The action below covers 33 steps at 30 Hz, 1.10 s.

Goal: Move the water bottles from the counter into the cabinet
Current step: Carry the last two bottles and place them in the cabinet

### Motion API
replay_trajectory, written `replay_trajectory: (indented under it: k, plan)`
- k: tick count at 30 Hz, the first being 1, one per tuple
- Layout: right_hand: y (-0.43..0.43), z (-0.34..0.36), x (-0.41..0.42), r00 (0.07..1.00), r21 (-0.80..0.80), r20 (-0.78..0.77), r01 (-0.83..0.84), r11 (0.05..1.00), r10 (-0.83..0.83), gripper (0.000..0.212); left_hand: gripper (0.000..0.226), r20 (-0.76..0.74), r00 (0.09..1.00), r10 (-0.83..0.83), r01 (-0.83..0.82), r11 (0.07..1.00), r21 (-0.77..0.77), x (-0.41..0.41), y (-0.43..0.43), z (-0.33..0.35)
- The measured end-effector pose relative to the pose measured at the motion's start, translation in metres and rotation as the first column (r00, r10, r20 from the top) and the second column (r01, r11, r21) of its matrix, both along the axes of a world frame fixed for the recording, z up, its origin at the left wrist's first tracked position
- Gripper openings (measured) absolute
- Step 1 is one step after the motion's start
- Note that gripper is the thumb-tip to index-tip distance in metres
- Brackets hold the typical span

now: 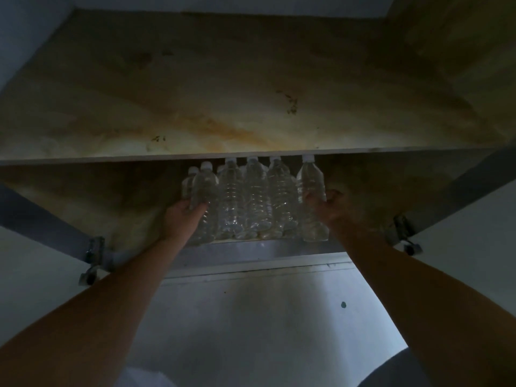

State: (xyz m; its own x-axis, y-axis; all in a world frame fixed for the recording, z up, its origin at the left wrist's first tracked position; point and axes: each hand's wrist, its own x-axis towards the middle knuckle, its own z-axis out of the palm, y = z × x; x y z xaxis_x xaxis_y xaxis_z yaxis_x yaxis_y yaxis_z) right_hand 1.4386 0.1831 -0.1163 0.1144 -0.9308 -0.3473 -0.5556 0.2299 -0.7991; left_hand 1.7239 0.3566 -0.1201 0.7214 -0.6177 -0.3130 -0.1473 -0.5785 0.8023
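Note:
I look up into an open wall cabinet. Several clear water bottles with white caps stand in a tight row (255,196) on its lower shelf (251,241). My left hand (183,216) is wrapped around the leftmost front bottle (205,185), which stands at the shelf's front edge. My right hand (325,208) grips the rightmost bottle (310,177), set slightly apart from the row. More bottles stand behind the front ones, mostly hidden.
A stained upper shelf (251,107) spans above the bottle caps with little clearance. Both cabinet doors hang open, with hinges at the left (93,255) and right (402,230). A pale wall (251,317) lies below the cabinet. The scene is dim.

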Motion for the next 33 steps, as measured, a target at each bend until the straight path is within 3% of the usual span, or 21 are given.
replay_trajectory:
  k: [5,9,12,15,19,23,26,33]
  plan:
    - [-0.015,-0.022,-0.002,0.999,0.033,-0.01,0.05,0.998,-0.049,0.06,0.042,0.02,0.991,-0.134,0.134,0.991,0.003,0.006,0.011,-0.005]
    - [-0.018,-0.036,-0.001,0.997,0.034,-0.017,0.079,0.996,-0.079,0.056,0.036,0.052,0.987,-0.153,0.155,0.987,-0.04,0.002,0.011,-0.007]
    - [-0.018,-0.043,-0.001,0.996,0.031,-0.063,0.062,0.998,-0.06,0.053,0.03,0.026,0.997,-0.073,0.075,0.995,-0.064,0.002,0.013,-0.011]
    - [-0.019,-0.049,-0.01,0.99,0.025,-0.11,-0.08,0.996,0.083,0.048,0.043,-0.012,0.999,-0.044,0.044,0.999,-0.018,0.006,0.012,-0.017]
    - [-0.015,-0.053,-0.02,0.95,-0.013,-0.175,-0.265,0.964,0.259,0.057,0.061,-0.069,0.997,-0.024,0.026,0.999,0.033,0.019,0.006,-0.023]
    - [-0.011,-0.053,-0.023,0.946,-0.025,-0.132,-0.303,0.953,0.297,0.061,0.053,-0.084,0.996,0.004,-0.001,1.0,0.031,0.018,0.003,-0.021]
    - [-0.009,-0.05,-0.026,0.936,-0.043,-0.16,-0.323,0.946,0.312,0.056,0.04,-0.109,0.994,-0.002,-0.004,0.998,-0.057,0.018,-0.003,-0.022]
    - [-0.011,-0.057,-0.024,0.951,-0.098,-0.235,-0.231,0.968,0.203,0.046,0.044,-0.062,0.998,-0.008,0.001,0.994,-0.11,0.008,-0.006,-0.028]
